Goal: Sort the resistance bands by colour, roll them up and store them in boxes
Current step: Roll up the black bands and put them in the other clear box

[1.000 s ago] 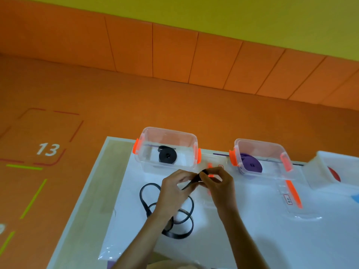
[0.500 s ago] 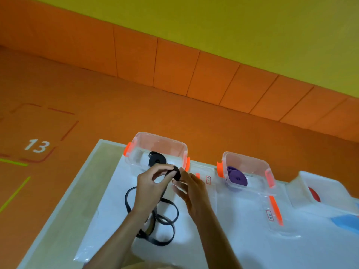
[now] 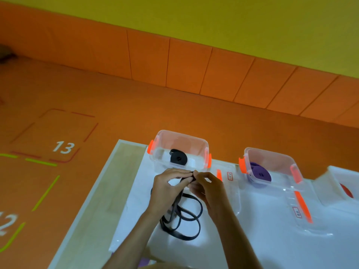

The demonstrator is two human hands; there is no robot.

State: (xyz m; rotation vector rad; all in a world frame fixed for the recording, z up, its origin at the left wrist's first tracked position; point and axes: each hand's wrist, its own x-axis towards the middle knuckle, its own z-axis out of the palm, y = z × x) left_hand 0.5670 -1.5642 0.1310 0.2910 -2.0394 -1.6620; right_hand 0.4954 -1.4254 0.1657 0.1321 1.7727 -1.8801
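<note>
**Black band mid-roll, both hands on it**

So the person's left hand (image 3: 169, 189) and right hand (image 3: 210, 188) met right in front of the nearest clear box (image 3: 182, 135). Both had curled fingers pinching the same end of the black band (image 3: 187, 220). The fingertips of the two hands were practically touching, with a little dark wad of band squeezed between them. I couldn't tell how many turns were in that wad, it was too small and mostly hidden.

The rest of the band hung down from the fingers and lay in loose overlapping loops on the white sheet (image 3: 272, 245) between the two forearms.

Inside that clear box with orange clips, one rolled black band (image 3: 178, 159) sat flat on the bottom. The second clear box (image 3: 272, 152), off to the right, had a purple band (image 3: 260, 173) coiled in it. Further right was a white box (image 3: 336, 171), cut off by the frame edge, with something red (image 3: 346, 191) inside.

Two clear lids with orange clips lay flat on the sheet: one lid (image 3: 228, 177) just beside the right hand, the other lid (image 3: 303, 208) in front of the purple box. The whole lot sat on a pale wood table (image 3: 124, 171).
</note>
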